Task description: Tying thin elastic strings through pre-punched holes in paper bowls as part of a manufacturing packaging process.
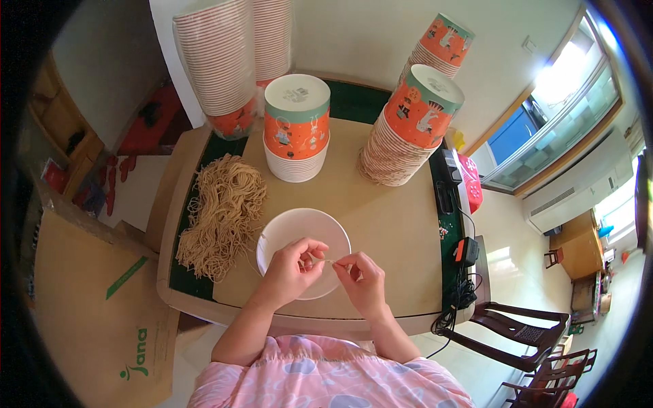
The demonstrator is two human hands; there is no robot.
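My left hand and my right hand are close together above a white paper bucket, whose round opening faces up. Each hand pinches a thin beige string, and a short piece of it spans the gap between my fingertips. How the string runs inside my left fingers is hidden. Left of the bucket lies a loose heap of the same beige string. Beyond the bucket stands a short upside-down stack of orange and green paper buckets.
A taller bucket stack leans at the back right, with another stack behind it. Plastic-wrapped stacks rise at the back left. A cardboard box stands left of the table. Black cables lie along the right edge, near a chair.
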